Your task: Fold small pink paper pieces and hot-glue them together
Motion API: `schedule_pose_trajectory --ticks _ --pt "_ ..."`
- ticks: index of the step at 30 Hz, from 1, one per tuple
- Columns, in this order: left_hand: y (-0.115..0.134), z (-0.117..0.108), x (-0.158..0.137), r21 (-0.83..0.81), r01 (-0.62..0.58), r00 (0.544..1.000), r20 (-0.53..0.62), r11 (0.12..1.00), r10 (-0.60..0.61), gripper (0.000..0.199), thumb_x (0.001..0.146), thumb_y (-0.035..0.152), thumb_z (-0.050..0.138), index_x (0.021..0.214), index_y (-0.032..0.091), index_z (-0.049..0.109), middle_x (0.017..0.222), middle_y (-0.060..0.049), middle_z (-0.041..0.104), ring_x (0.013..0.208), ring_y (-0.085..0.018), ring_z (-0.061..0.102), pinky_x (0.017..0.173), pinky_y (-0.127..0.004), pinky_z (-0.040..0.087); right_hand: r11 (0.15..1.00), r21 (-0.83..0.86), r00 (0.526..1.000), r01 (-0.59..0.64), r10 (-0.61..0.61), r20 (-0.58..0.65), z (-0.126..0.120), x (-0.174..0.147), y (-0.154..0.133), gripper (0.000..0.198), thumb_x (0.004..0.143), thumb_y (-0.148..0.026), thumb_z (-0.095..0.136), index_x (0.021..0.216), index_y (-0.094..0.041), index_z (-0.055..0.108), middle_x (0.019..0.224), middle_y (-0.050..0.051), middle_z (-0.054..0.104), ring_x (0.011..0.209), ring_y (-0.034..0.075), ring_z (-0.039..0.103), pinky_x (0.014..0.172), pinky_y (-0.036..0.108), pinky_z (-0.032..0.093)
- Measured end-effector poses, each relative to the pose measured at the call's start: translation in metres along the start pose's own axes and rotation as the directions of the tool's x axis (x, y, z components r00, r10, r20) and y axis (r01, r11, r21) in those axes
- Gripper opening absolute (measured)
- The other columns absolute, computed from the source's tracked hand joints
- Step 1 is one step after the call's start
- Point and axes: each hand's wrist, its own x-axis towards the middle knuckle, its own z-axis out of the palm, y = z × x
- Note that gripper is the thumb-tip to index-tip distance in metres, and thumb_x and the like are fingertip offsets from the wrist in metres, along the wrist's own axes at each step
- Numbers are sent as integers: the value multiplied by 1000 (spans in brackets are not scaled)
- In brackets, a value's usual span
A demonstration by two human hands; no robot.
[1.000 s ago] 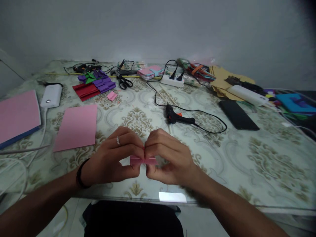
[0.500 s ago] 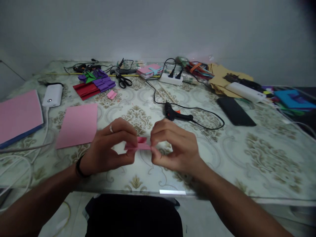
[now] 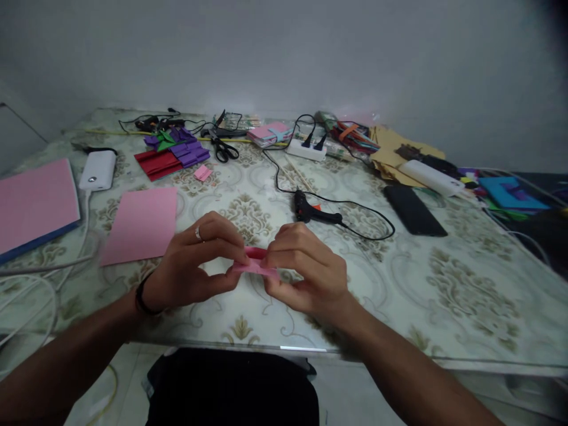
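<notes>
Between both hands, above the front part of the table, is a small folded piece of pink paper. My left hand pinches its left end between thumb and fingers; a ring and a dark wristband show on this hand. On the other end, my right hand closes thumb and fingers round the paper. The paper's far part bows up into a darker pink loop, and its ends are partly hidden by the fingers. A flat pink sheet lies on the table just left of my left hand.
Beyond my right hand lies a black glue gun with its cord looping right, near a black phone. Scissors, purple folded paper and a white power strip lie farther back. A white power bank sits left.
My right hand has moved slightly left, closer to my left hand. The pink paper between them now bows into a loop. The view has shifted a little.
</notes>
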Motion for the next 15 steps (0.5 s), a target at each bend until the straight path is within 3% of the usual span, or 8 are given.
schedule_pose_trajectory --ticks 15 --pt "10 9 4 -21 10 997 71 1000 -9 20 80 3 65 79 22 58 74 1 72 75 -18 66 73 -33 61 998 61 997 -22 18 70 3 -3 -4 16 85 -8 68 95 -21 65 82 4 71 73 20 63 69 39 54"
